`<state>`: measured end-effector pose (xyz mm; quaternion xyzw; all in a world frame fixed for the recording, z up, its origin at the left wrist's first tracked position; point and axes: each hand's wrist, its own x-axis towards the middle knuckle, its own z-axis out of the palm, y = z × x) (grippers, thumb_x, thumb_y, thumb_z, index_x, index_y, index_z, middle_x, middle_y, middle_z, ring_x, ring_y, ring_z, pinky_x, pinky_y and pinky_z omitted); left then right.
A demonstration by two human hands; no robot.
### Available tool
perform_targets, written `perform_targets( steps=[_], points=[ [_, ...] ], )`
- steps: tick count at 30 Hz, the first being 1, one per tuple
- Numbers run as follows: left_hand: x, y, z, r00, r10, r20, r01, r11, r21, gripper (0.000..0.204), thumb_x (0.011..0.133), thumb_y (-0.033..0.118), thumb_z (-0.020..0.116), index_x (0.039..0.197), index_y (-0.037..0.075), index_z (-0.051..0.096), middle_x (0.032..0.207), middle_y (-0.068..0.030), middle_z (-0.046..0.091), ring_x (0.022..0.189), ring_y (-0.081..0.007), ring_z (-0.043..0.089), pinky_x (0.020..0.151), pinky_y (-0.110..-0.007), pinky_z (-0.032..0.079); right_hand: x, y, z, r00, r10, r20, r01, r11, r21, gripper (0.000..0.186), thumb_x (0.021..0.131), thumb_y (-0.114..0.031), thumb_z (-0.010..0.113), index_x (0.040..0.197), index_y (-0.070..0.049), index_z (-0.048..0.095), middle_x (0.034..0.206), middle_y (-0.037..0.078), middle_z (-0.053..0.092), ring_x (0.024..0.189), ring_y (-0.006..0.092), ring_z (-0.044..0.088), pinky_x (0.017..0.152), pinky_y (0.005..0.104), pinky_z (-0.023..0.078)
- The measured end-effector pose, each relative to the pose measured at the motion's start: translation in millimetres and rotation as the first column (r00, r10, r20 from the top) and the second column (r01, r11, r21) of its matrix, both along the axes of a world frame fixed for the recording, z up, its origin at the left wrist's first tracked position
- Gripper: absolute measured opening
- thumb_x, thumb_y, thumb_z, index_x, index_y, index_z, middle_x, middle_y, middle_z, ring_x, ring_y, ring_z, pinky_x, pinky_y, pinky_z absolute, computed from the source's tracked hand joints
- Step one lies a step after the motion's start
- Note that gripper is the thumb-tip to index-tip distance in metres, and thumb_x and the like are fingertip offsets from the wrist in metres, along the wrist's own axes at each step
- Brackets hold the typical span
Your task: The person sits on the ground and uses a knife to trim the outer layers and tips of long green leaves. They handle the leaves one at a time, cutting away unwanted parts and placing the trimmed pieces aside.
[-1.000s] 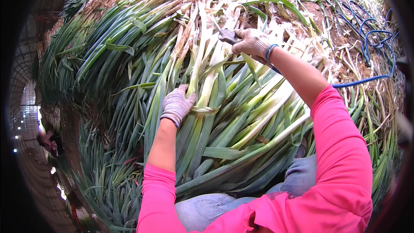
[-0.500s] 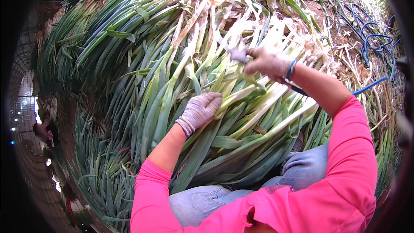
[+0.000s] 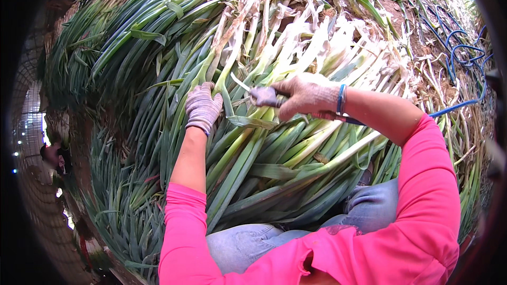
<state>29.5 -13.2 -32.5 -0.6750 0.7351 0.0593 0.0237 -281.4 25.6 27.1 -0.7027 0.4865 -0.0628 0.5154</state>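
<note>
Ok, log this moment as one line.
left hand: gloved, grip on leek stalk | right hand: gloved, closed beside it | leek pile across lap | blue hose at right

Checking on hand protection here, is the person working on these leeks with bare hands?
No, both the left hand and the right hand wear knitted work gloves while handling the leeks.

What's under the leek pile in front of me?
Under the leeks at the near edge, jeans-clad knees poke out. At the far right, straw and soil with blue hoses show. What lies beneath the pile's middle is covered.
</note>
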Motion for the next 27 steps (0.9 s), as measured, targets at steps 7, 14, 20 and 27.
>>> perform_targets(
  steps=[7, 14, 20, 27],
  points=[
    [10, 12, 9, 0.987, -0.036, -0.155, 0.055, 0.991, 0.121, 0.039, 0.083, 0.035, 0.07, 0.113, 0.009, 0.069, 0.107, -0.0177, 0.067, 0.102, -0.0364, 0.065, 0.093, -0.046, 0.05, -10, -59, 4, 0.958, -0.279, -0.064, 0.285, 0.944, 0.163, 0.053, 0.077, -0.027, 0.075, 0.128, -0.015, 0.065, 0.06, 0.0, 0.057, 0.038, 0.0091, 0.048, 0.035, 0.0269, 0.044],
    [8, 4, 22, 0.928, -0.212, -0.306, 0.21, 0.977, -0.04, 0.039, 0.088, 0.034, 0.074, 0.116, 0.007, 0.073, 0.117, -0.0192, 0.067, 0.112, -0.0364, 0.063, 0.101, -0.043, 0.048, -23, -73, -50, 0.939, -0.326, 0.112, 0.307, 0.939, 0.156, 0.067, 0.076, -0.029, 0.077, 0.139, -0.013, 0.061, 0.069, 0.002, 0.063, 0.055, 0.0078, 0.058, 0.053, 0.024, 0.051],
    [66, -33, -16, 0.968, 0.142, -0.208, -0.153, 0.988, -0.038, 0.083, 0.089, 0.05, 0.072, 0.151, 0.004, 0.042, 0.145, -0.0275, 0.05, 0.136, -0.0411, 0.046, 0.116, -0.044, 0.035, 37, -12, 57, 0.999, 0.045, 0.004, -0.044, 0.954, 0.298, 0.077, 0.074, -0.033, 0.073, 0.147, -0.018, 0.054, 0.071, 0.003, 0.065, 0.057, 0.0086, 0.059, 0.054, 0.027, 0.051],
    [29, -17, 11, 0.976, 0.138, -0.17, -0.127, 0.989, 0.074, 0.081, 0.077, 0.041, 0.082, 0.143, 0.006, 0.052, 0.135, -0.0244, 0.058, 0.124, -0.0397, 0.057, 0.107, -0.044, 0.044, 19, -70, -36, 0.967, -0.174, 0.184, 0.185, 0.982, -0.046, 0.049, 0.074, -0.03, 0.076, 0.12, -0.016, 0.071, 0.065, 0.0, 0.062, 0.045, 0.0089, 0.053, 0.043, 0.026, 0.045]
  ],
)
